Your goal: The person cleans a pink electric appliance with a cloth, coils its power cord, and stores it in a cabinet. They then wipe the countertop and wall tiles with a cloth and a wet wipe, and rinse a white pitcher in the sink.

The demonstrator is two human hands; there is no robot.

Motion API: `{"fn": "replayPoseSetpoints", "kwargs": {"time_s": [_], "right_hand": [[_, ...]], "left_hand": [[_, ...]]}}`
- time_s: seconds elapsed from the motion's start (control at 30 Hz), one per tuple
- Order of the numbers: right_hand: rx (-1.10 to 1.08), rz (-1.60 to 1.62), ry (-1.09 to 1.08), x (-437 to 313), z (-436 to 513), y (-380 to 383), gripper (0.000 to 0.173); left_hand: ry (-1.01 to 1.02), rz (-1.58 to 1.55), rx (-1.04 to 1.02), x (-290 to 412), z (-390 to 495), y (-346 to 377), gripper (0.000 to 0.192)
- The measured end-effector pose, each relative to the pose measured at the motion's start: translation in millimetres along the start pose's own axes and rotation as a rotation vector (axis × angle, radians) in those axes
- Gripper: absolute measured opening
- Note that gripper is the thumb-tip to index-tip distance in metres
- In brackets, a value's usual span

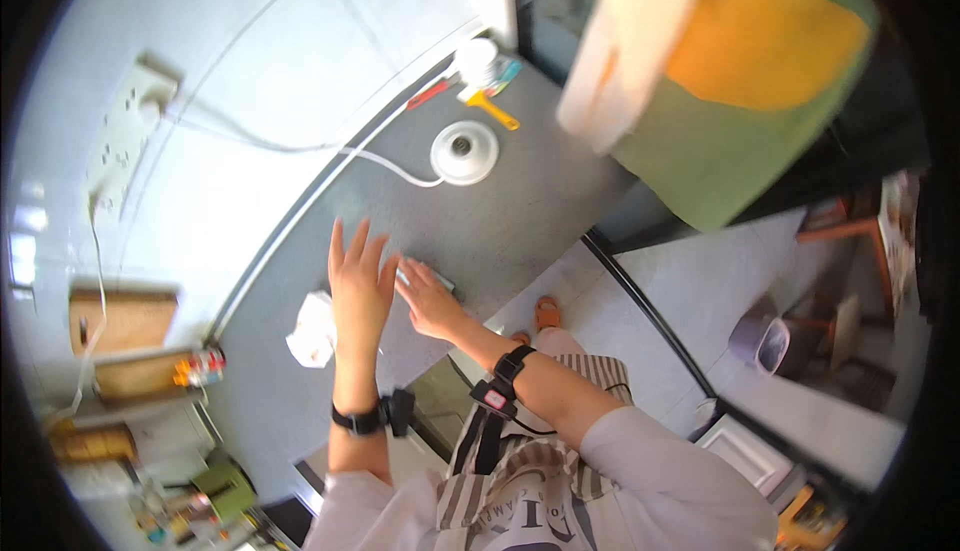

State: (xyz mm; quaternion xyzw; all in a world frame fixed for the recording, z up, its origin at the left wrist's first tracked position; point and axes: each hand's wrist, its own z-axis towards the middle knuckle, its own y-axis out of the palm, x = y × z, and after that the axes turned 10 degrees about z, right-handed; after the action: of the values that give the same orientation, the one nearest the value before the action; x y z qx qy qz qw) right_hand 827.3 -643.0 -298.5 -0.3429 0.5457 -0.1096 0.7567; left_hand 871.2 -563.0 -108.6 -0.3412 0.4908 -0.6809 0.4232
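My left hand [358, 285] hovers over the grey countertop [517, 198], fingers spread, holding nothing that I can see. Beside its wrist lies a crumpled white tissue or thin bag [312, 332]. Just to the right, my right hand [433, 300] lies palm down across a pale, thin cloth-like thing [448, 282]; only slivers of it show around the fingers, and the palm's underside is hidden. Further back on the counter sits a white electric kettle base [465, 152], its cord [390, 167] running to the wall.
A yellow-handled brush or scraper [493, 111], a red-handled tool [430, 95] and a white round item [476, 60] lie in the back corner. A wall socket strip [127, 138] is at left, above wooden boards [124, 320]. Green-and-orange fabric [712, 146] hangs at right. A bin [761, 345] stands on the floor.
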Motion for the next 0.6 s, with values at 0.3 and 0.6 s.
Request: {"fn": "replayPoseSetpoints", "kwargs": {"time_s": [0.3, 0.6], "right_hand": [[-0.255, 0.185, 0.128, -19.5, 5.6, -119.3, 0.087], [0.296, 0.416, 0.525, 15.2, -345.0, -291.9, 0.066]], "left_hand": [[0.084, -0.257, -0.061, 17.9, -90.5, -57.1, 0.022], [0.568, -0.656, -0.264, 153.4, -53.2, -16.3, 0.02]]}}
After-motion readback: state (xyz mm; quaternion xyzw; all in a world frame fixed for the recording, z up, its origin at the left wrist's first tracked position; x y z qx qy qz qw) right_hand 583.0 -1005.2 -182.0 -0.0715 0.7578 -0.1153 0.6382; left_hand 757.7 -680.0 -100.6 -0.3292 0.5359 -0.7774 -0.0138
